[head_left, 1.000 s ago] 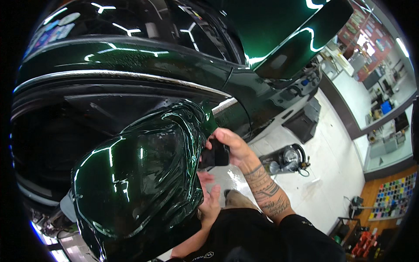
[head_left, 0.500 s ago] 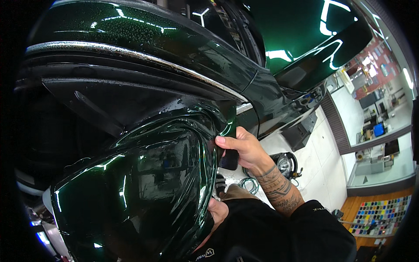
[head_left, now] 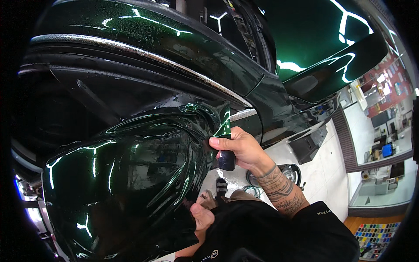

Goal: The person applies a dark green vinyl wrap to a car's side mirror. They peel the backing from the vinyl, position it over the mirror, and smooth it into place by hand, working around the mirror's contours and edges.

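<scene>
Glossy dark green film covers a large rounded panel in front of me, with creases gathered along its right side. My right hand pinches the film's upper right edge between thumb and fingers. Below that thumb, a small dark flat block, like a squeegee, shows at the same fingers. My left hand grips the film's lower right edge, thumb on top and the other fingers hidden beneath.
Beyond the film stands a dark green car body with a chrome strip and water droplets. A black bin-like box, a coiled hose and round equipment are on the pale tiled floor. Colour samples lie at far right.
My left hand has moved left and now shows more fully. The film's folds have shifted and its right side looks less bunched. My right hand keeps its pinch, slightly further left.
</scene>
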The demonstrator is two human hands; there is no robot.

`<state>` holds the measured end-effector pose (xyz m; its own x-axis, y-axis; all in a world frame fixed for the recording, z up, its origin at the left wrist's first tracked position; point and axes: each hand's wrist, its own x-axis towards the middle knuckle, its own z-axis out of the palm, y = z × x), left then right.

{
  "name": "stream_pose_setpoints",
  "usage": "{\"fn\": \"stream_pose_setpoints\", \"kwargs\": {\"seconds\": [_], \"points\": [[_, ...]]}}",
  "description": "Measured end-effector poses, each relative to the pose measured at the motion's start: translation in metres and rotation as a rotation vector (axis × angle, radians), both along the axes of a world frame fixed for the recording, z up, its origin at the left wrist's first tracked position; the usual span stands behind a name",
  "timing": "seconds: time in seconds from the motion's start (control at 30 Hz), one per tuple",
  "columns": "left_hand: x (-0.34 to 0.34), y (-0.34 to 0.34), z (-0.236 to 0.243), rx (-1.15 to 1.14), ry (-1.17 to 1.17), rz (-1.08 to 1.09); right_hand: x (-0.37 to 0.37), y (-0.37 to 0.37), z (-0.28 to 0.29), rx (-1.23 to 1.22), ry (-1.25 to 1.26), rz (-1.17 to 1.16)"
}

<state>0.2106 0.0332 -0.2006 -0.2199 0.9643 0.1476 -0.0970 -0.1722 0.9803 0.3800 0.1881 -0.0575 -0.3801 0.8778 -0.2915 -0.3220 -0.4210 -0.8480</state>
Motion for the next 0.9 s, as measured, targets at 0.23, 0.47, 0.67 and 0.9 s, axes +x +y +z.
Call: {"fn": "stream_pose_setpoints", "kwargs": {"seconds": [0.23, 0.47, 0.67, 0.9], "points": [[0.064, 0.052, 0.101, 0.153, -0.392, 0.269, -0.002, 0.003, 0.000, -0.019, -0.045, 0.010], [0.058, 0.064, 0.051, 0.289, -0.258, 0.428, 0.002, 0.006, -0.006, -0.041, -0.027, 0.033], [0.041, 0.054, 0.031, 0.159, 0.453, 0.614, 0.001, 0.009, -0.013, -0.054, -0.023, 0.042], [0.041, 0.051, 0.016, -0.003, 0.380, 0.565, 0.003, 0.011, -0.017, 0.053, -0.072, 0.067]]}}
